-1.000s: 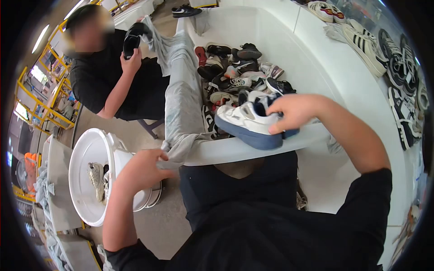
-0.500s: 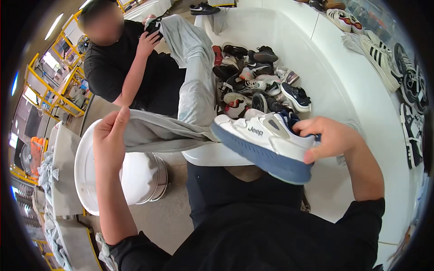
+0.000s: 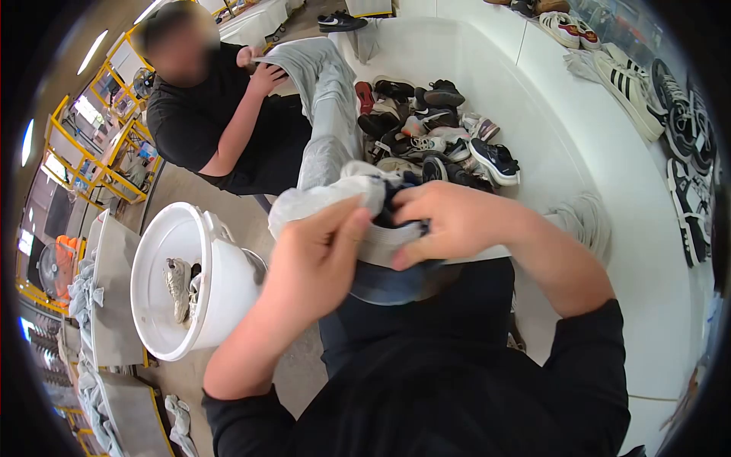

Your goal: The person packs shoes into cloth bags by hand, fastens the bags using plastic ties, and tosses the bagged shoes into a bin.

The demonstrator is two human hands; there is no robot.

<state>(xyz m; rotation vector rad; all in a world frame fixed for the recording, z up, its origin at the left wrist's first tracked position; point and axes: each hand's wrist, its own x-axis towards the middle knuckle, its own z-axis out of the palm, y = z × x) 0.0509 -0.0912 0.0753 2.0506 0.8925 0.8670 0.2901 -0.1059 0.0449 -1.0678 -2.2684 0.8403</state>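
In front of my waist, my right hand [image 3: 457,221] grips a white sneaker [image 3: 384,251] by its opening, fingers inside and thumb on the outside. The sneaker's blue sole faces down and is smeared by motion. My left hand [image 3: 320,255] is pinched closed at the sneaker's upper, holding a pale grey cloth [image 3: 304,204] against it. Cloth and left hand cover much of the sneaker. Behind them, a pile of used shoes [image 3: 426,126] lies in the white tub [image 3: 525,114].
A white bucket [image 3: 141,305] with shoes inside stands to my left. Grey cloths [image 3: 327,99] hang over the tub's edge, where a co-worker [image 3: 205,114] handles cloth. Shoes [image 3: 628,87] line the right ledge; another cloth [image 3: 582,221] hangs near my right arm.
My left hand has moved right, bringing the stretched cloth onto the sneaker. My right hand has drawn the sneaker left and turned it. The bucket's inside now shows.
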